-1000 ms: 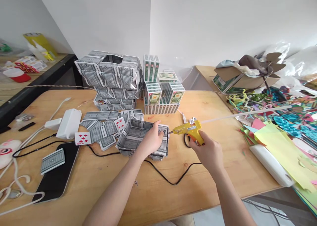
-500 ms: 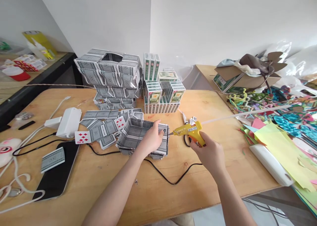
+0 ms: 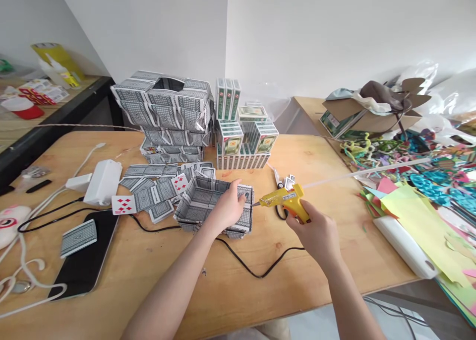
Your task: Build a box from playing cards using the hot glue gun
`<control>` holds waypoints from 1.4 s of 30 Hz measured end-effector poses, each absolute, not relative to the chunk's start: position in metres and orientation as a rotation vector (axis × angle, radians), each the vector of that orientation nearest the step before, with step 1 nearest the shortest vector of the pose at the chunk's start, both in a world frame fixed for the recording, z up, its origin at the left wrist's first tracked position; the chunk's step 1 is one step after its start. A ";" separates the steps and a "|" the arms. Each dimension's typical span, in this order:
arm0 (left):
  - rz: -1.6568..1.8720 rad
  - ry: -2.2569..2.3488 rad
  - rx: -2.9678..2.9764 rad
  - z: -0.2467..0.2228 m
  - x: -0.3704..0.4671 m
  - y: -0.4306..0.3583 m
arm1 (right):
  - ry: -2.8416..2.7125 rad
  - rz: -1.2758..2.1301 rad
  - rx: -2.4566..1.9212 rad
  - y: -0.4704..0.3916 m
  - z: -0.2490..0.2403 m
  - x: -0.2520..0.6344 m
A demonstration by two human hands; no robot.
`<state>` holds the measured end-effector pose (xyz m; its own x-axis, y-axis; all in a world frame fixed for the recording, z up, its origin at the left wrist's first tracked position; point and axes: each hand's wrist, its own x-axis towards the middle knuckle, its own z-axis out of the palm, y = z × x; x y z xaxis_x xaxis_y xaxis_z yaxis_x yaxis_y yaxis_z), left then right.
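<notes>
A shallow open box made of playing cards (image 3: 203, 201) rests on the wooden table, grey patterned card backs facing out. My left hand (image 3: 229, 206) reaches into it and grips its right wall near the rim, the thumb on top. In my right hand (image 3: 318, 231) is a yellow hot glue gun (image 3: 284, 199), with a long clear glue stick (image 3: 357, 174) sticking out of its back. The gun's nozzle touches or nearly touches the outside of the box's right wall. Scissors (image 3: 277, 178) lie behind the gun, partly hidden by it.
Loose playing cards (image 3: 156, 193) lie left of the box. Behind stand a stacked card structure (image 3: 163, 111) and packed card decks (image 3: 243, 141). A black cable (image 3: 256, 273) crosses in front. A tablet-like black slab (image 3: 87, 260) lies left; coloured paper (image 3: 416, 216) and craft pieces fill the right.
The glue gun's nozzle has shifted slightly down and to the left along the box's right wall. My left hand keeps its hold on the box.
</notes>
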<state>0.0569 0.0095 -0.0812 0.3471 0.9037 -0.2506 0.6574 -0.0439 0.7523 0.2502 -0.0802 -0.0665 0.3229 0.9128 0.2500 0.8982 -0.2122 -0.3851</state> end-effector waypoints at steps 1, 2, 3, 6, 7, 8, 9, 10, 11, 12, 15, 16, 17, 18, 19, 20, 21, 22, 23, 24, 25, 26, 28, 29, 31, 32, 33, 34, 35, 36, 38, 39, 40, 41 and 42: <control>0.372 1.385 1.778 -0.082 0.057 0.010 | -1.597 0.043 -2.138 -0.081 -0.066 0.250; 0.374 1.384 1.780 -0.082 0.057 0.010 | -1.597 0.043 -2.141 -0.081 -0.066 0.251; 0.377 1.384 1.780 -0.083 0.057 0.010 | -1.597 0.044 -2.144 -0.081 -0.065 0.251; 0.380 1.380 1.775 -0.083 0.057 0.010 | -1.601 0.046 -2.155 -0.082 -0.064 0.251; 0.378 1.378 1.773 -0.082 0.057 0.010 | -1.603 0.046 -2.158 -0.083 -0.064 0.251; 0.374 1.378 1.771 -0.082 0.057 0.010 | -1.606 0.049 -2.160 -0.083 -0.063 0.251; 0.370 1.379 1.771 -0.081 0.057 0.010 | -1.609 0.053 -2.161 -0.083 -0.063 0.251; 0.367 1.380 1.772 -0.081 0.057 0.010 | -1.609 0.059 -2.164 -0.083 -0.062 0.250; 0.366 1.382 1.773 -0.080 0.057 0.010 | -1.609 0.067 -2.169 -0.084 -0.062 0.250; 0.364 1.387 1.773 -0.080 0.057 0.010 | -1.608 0.075 -2.174 -0.084 -0.061 0.250; 0.364 1.391 1.772 -0.078 0.058 0.010 | -1.604 0.085 -2.179 -0.085 -0.061 0.249; 0.364 1.389 1.773 -0.078 0.058 0.010 | -1.602 0.084 -2.180 -0.086 -0.061 0.249; 0.363 1.388 1.774 -0.078 0.058 0.010 | -1.602 0.082 -2.181 -0.086 -0.061 0.249; 0.363 1.387 1.776 -0.078 0.058 0.010 | -1.600 0.081 -2.184 -0.086 -0.061 0.250; 0.362 1.388 1.778 -0.078 0.058 0.010 | -1.598 0.083 -2.189 -0.087 -0.062 0.250; 0.360 1.390 1.778 -0.078 0.058 0.010 | -1.596 0.085 -2.195 -0.087 -0.062 0.250; 0.360 1.391 1.777 -0.078 0.058 0.010 | -1.594 0.087 -2.201 -0.087 -0.062 0.250; 0.360 1.390 1.777 -0.078 0.058 0.010 | -1.592 0.087 -2.205 -0.088 -0.063 0.250; 0.362 1.388 1.777 -0.078 0.058 0.010 | -1.589 0.084 -2.208 -0.088 -0.063 0.250; 0.365 1.387 1.779 -0.079 0.058 0.010 | -1.590 0.082 -2.207 -0.089 -0.063 0.250; 0.368 1.385 1.782 -0.079 0.058 0.010 | -1.593 0.081 -2.205 -0.089 -0.063 0.250; 0.372 1.385 1.786 -0.080 0.058 0.010 | -1.596 0.081 -2.202 -0.090 -0.063 0.250; 0.377 1.383 1.790 -0.080 0.058 0.010 | -1.599 0.083 -2.198 -0.091 -0.062 0.250; 0.376 1.383 1.791 -0.081 0.058 0.010 | -1.600 0.085 -2.194 -0.092 -0.062 0.250; 0.371 1.385 1.790 -0.081 0.058 0.010 | -1.598 0.088 -2.182 -0.093 -0.062 0.249; 0.369 1.388 1.788 -0.081 0.058 0.010 | -1.599 0.091 -2.176 -0.094 -0.061 0.249; 0.369 1.389 1.786 -0.081 0.058 0.010 | -1.604 0.095 -2.170 -0.094 -0.061 0.249; 0.373 1.389 1.784 -0.081 0.058 0.010 | -1.608 0.098 -2.167 -0.094 -0.061 0.248; 0.377 1.389 1.782 -0.081 0.057 0.010 | -1.611 0.100 -2.168 -0.094 -0.061 0.248; 0.377 1.388 1.780 -0.081 0.057 0.010 | -1.614 0.106 -2.171 -0.095 -0.061 0.248; 0.365 1.386 1.771 -0.080 0.057 0.010 | -1.613 0.123 -2.179 -0.095 -0.061 0.247; 0.357 1.386 1.768 -0.079 0.057 0.010 | -1.609 0.134 -2.185 -0.095 -0.060 0.247; 0.351 1.386 1.766 -0.078 0.057 0.010 | -1.605 0.143 -2.189 -0.096 -0.060 0.247; 0.347 1.386 1.765 -0.078 0.057 0.010 | -1.602 0.152 -2.193 -0.096 -0.060 0.247; 0.349 1.385 1.765 -0.077 0.057 0.010 | -1.600 0.159 -2.194 -0.096 -0.060 0.247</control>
<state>0.0569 0.0096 -0.0775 0.3497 0.8969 -0.2707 0.6618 -0.0320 0.7490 0.2467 -0.0961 -0.0596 0.3318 0.9312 0.1506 0.8834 -0.2507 -0.3959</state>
